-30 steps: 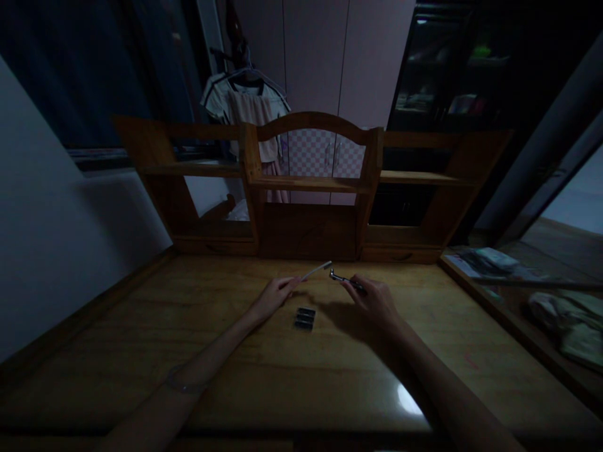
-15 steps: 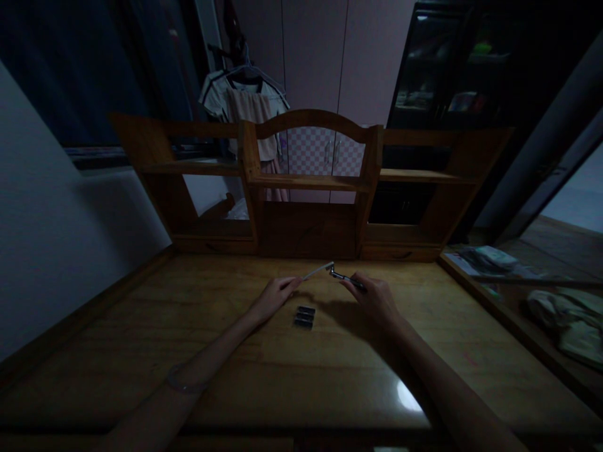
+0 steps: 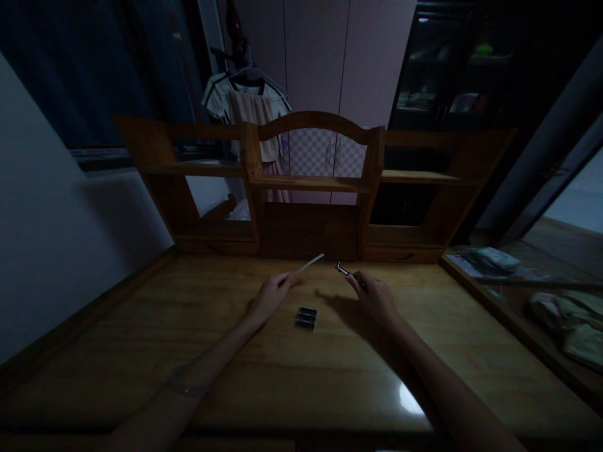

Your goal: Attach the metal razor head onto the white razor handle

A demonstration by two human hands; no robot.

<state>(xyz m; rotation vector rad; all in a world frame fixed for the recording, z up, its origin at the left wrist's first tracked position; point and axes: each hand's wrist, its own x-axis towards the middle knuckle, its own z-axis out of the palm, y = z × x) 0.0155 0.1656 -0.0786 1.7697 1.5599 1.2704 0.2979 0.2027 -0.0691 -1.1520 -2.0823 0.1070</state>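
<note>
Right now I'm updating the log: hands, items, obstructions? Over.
Left hand gripping pale stick. Right hand gripping metallic tool. Stick and tool apart, nothing visible between. Small dark item on desk.

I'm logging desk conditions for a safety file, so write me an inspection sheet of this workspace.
Surface: wooden desk, a bright glare patch near its front edge.
Job's things: thin pale stick and small dark-and-silver tool, tips apart; black ribbed item lying on the desk.
Clutter: crumpled cloth and packet beyond the desk's right edge.
Hands: left hand holds the stick; right hand grips the tool.
Cables: nothing seen.
Surroundings: wooden shelf unit, hanging clothes, pale wardrobe; dim light.
</note>
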